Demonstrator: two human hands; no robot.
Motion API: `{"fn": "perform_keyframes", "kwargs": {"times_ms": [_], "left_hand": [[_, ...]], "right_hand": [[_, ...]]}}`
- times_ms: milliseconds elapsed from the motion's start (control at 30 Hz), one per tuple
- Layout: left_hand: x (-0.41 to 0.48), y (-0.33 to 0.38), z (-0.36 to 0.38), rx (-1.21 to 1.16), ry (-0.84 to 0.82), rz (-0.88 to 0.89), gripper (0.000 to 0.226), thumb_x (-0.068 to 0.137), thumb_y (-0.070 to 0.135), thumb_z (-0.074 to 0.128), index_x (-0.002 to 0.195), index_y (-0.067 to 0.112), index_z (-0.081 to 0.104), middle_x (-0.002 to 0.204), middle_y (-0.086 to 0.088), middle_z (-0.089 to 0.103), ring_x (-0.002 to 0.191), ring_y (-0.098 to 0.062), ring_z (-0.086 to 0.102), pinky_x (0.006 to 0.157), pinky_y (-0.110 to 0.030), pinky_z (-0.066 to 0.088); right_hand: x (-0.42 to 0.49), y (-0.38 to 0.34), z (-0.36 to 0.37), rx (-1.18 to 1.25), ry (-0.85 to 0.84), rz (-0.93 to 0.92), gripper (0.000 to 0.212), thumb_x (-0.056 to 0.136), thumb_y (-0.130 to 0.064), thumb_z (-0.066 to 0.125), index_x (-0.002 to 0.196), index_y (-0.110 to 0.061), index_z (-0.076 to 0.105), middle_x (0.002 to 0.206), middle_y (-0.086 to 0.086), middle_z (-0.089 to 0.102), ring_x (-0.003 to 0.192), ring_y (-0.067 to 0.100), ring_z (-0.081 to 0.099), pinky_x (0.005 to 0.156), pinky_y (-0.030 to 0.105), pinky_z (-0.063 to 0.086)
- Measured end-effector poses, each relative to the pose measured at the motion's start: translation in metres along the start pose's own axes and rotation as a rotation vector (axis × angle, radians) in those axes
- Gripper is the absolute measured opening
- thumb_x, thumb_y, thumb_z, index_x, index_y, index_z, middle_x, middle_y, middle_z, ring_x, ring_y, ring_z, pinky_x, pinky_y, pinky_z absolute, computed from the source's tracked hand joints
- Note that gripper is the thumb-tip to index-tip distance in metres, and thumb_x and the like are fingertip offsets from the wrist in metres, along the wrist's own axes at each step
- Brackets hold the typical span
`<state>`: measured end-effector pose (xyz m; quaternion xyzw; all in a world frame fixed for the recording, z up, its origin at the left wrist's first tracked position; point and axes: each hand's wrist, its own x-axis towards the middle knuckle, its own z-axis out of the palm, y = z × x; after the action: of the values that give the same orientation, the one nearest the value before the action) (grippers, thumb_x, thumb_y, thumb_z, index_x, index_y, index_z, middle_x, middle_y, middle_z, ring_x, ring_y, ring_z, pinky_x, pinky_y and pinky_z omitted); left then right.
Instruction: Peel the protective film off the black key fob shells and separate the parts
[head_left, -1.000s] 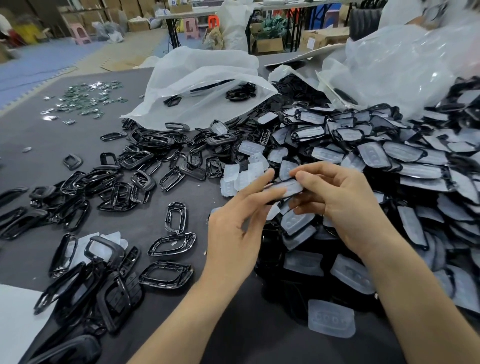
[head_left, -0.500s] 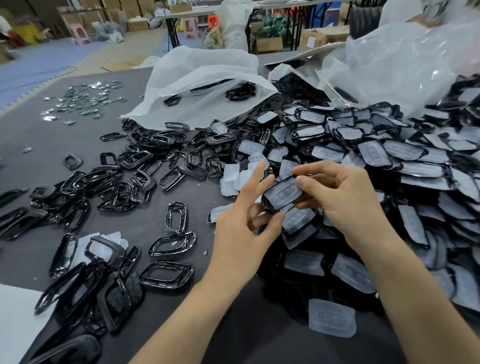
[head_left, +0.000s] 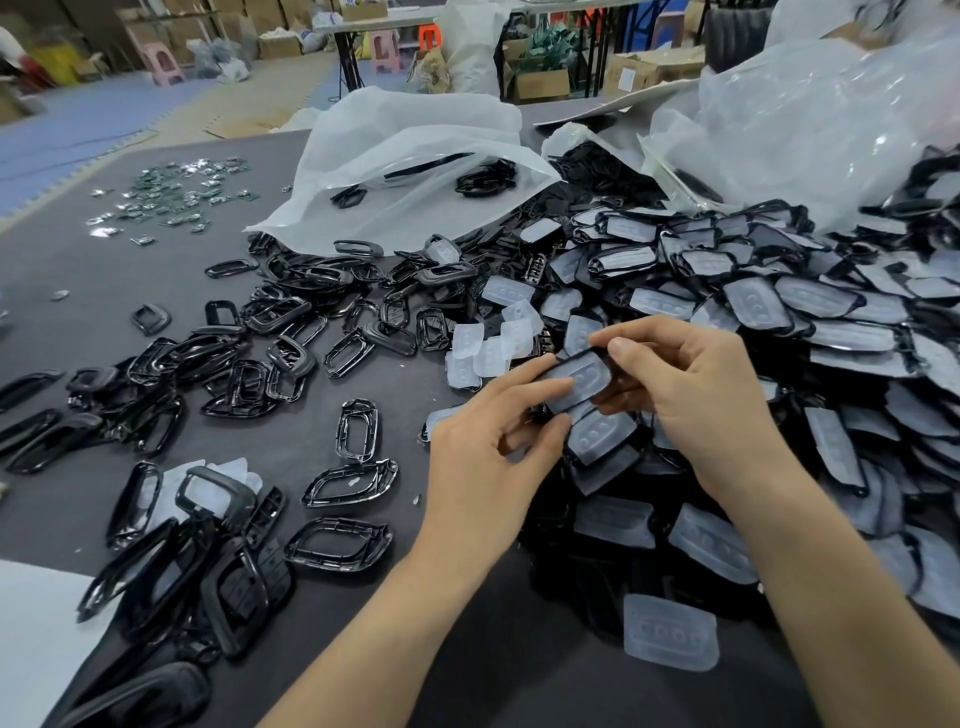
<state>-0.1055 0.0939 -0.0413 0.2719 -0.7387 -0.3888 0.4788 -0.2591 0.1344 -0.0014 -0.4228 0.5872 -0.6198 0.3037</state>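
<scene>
Gripping the key fob shell's (head_left: 581, 378) far end in curled fingers (head_left: 641, 332) of the right hand (head_left: 696, 410), just above the unpeeled pile (head_left: 779, 322) on the bench (head_left: 78, 270); pinching its near end with the left hand (head_left: 478, 467), forefinger on the film (head_left: 593, 387), probably seeking an edge.

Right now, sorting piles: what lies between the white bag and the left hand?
In the head view, loose black frames and translucent film pieces lie there.

Single head-worn view, looking forward and down, close over table (head_left: 322, 649)
</scene>
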Motion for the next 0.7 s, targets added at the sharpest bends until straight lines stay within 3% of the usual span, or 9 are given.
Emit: {"fn": "perform_keyframes", "kwargs": {"times_ms": [200, 300, 367, 433, 467, 533, 600, 633, 700], "left_hand": [[0.0, 0.0031, 0.0005, 0.026, 0.002, 0.015, 0.028, 0.081, -0.007, 0.067, 0.104, 0.009, 0.072, 0.118, 0.002, 0.066, 0.053, 0.01, 0.048, 0.062, -0.003, 0.039], [-0.0004, 0.0027, 0.002, 0.025, 0.019, -0.006, 0.038, 0.083, -0.006, 0.067, 0.115, 0.014, 0.067, 0.078, 0.002, 0.058, 0.053, -0.002, 0.046, 0.064, 0.001, 0.038], [-0.0006, 0.003, 0.0019, -0.056, 0.029, -0.052, 0.047, 0.084, 0.002, 0.067, 0.12, 0.032, 0.063, 0.069, -0.001, 0.057, 0.054, -0.004, 0.049, 0.068, -0.007, 0.045], [-0.0016, 0.0018, 0.0022, -0.111, 0.023, -0.089, 0.051, 0.084, 0.007, 0.067, 0.118, 0.045, 0.06, 0.084, -0.007, 0.071, 0.069, -0.02, 0.066, 0.077, -0.018, 0.052], [-0.002, 0.0014, 0.002, -0.112, 0.016, -0.082, 0.053, 0.084, 0.006, 0.067, 0.118, 0.045, 0.06, 0.093, -0.008, 0.072, 0.076, -0.018, 0.069, 0.08, -0.017, 0.052], [-0.0012, 0.0029, 0.0015, -0.1, 0.003, -0.053, 0.053, 0.083, -0.003, 0.067, 0.121, 0.034, 0.061, 0.089, -0.001, 0.067, 0.075, -0.001, 0.066, 0.079, -0.008, 0.048], [-0.0001, 0.006, 0.0012, -0.032, 0.001, -0.007, 0.052, 0.081, -0.01, 0.066, 0.122, 0.023, 0.061, 0.099, 0.002, 0.05, 0.062, -0.003, 0.053, 0.07, 0.001, 0.04], [-0.0001, 0.0065, 0.001, -0.003, 0.003, 0.004, 0.053, 0.081, -0.011, 0.066, 0.122, 0.022, 0.061, 0.102, 0.007, 0.046, 0.058, -0.004, 0.047, 0.066, 0.003, 0.038], [-0.0003, 0.0048, -0.0002, 0.002, 0.006, -0.016, 0.058, 0.081, -0.01, 0.066, 0.122, 0.031, 0.061, 0.085, 0.003, 0.053, 0.051, 0.0, 0.039, 0.06, 0.0, 0.037]], "right_hand": [[0.0001, 0.0002, -0.0001, 0.018, 0.0, 0.01, 0.021, 0.094, -0.002, 0.054, 0.086, -0.01, 0.072, 0.069, 0.006, 0.071, 0.06, 0.019, 0.068, 0.055, 0.024, 0.055], [-0.0001, -0.0001, -0.0011, 0.022, -0.009, 0.011, 0.017, 0.093, -0.003, 0.056, 0.087, -0.009, 0.072, 0.071, 0.008, 0.072, 0.06, 0.02, 0.068, 0.055, 0.024, 0.055], [-0.0006, 0.0003, -0.001, 0.018, -0.028, 0.017, 0.011, 0.091, -0.004, 0.061, 0.088, -0.009, 0.071, 0.071, 0.01, 0.072, 0.059, 0.02, 0.067, 0.055, 0.024, 0.055], [-0.0005, 0.0014, -0.0003, 0.016, -0.049, 0.027, 0.006, 0.088, -0.004, 0.065, 0.089, -0.007, 0.07, 0.07, 0.01, 0.071, 0.056, 0.018, 0.066, 0.054, 0.023, 0.054], [-0.0003, 0.002, 0.0002, 0.019, -0.055, 0.032, 0.005, 0.087, -0.004, 0.065, 0.089, -0.006, 0.07, 0.07, 0.011, 0.071, 0.055, 0.018, 0.066, 0.054, 0.023, 0.054], [0.0006, 0.0029, 0.0011, 0.027, -0.054, 0.036, 0.005, 0.086, -0.002, 0.066, 0.088, -0.005, 0.069, 0.071, 0.012, 0.07, 0.056, 0.017, 0.066, 0.053, 0.023, 0.054], [0.0012, 0.0037, 0.0018, 0.026, -0.052, 0.038, 0.005, 0.086, 0.0, 0.065, 0.088, -0.003, 0.068, 0.072, 0.012, 0.07, 0.057, 0.017, 0.065, 0.053, 0.022, 0.054], [0.0011, 0.0041, 0.0017, 0.023, -0.054, 0.04, 0.005, 0.087, 0.001, 0.065, 0.088, -0.003, 0.068, 0.072, 0.011, 0.07, 0.057, 0.016, 0.065, 0.053, 0.022, 0.054], [0.0011, 0.0045, 0.0012, 0.028, -0.065, 0.046, 0.006, 0.087, 0.002, 0.063, 0.087, -0.003, 0.067, 0.071, 0.01, 0.069, 0.059, 0.016, 0.065, 0.053, 0.021, 0.053]]}}
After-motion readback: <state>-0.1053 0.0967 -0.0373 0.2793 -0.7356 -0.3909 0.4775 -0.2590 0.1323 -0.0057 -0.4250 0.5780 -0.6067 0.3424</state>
